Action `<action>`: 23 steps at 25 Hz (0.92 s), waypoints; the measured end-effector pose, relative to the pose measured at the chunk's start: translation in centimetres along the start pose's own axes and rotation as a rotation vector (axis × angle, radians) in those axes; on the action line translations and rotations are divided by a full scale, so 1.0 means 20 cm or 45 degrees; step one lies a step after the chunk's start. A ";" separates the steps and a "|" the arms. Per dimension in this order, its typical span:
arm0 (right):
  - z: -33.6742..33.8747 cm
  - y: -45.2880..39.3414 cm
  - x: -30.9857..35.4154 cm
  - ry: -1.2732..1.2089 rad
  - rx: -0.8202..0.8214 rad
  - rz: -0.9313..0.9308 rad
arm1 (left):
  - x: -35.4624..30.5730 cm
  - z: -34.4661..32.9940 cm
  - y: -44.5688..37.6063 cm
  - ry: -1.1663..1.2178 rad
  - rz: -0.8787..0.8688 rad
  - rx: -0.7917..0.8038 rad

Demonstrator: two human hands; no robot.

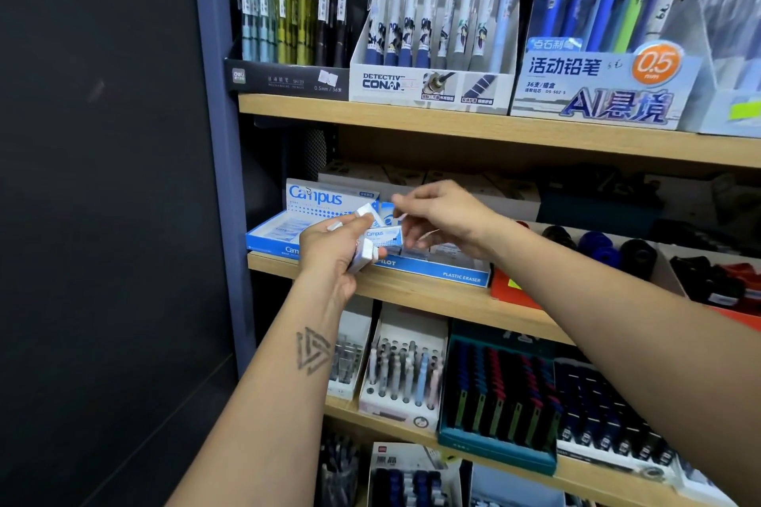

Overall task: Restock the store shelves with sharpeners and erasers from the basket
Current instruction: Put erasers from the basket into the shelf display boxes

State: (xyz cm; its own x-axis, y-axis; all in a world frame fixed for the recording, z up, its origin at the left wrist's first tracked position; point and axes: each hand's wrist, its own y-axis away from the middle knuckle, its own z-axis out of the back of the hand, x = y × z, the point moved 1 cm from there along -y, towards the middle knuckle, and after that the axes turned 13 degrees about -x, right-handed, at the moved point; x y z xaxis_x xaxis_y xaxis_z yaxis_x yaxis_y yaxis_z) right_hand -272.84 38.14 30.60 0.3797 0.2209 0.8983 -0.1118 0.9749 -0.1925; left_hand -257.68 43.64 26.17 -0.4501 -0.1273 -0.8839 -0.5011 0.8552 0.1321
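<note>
My left hand [329, 249] grips a small bunch of white and blue Campus erasers [367, 237] in front of the middle shelf. My right hand [440, 220] reaches in from the right, its fingertips at the eraser with the Campus label [383, 235]. Behind my hands stands the blue Campus display box [280, 233] with a few erasers lying in it. To its right is a blue Pilot plastic eraser box [453, 274]. Black and blue sharpeners [613, 253] fill a tray farther right on the same shelf. The basket is out of view.
The top shelf holds boxes of mechanical pencils and pens [432, 37]. The lower shelves carry more pen and pencil displays [498, 395]. A blue shelf post [218, 136] and a dark wall [94, 177] bound the left side.
</note>
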 end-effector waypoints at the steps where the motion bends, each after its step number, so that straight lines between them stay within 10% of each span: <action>1: -0.01 0.03 0.00 -0.123 0.095 -0.004 | 0.01 0.00 -0.01 0.017 -0.008 -0.028; 10: -0.12 0.00 -0.03 -0.335 0.054 0.086 | -0.05 0.14 -0.12 0.171 0.007 -0.160; 23: -0.34 -0.26 -0.07 0.658 -0.432 0.215 | -0.22 0.39 -0.23 0.208 -0.071 -0.349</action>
State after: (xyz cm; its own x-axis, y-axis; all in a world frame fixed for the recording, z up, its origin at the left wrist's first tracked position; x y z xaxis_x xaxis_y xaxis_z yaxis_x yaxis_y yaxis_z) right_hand -266.58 32.86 27.62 0.7854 0.2741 0.5550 0.0561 0.8614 -0.5048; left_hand -247.56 44.25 25.92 -0.5181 -0.2682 -0.8122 -0.6987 0.6804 0.2210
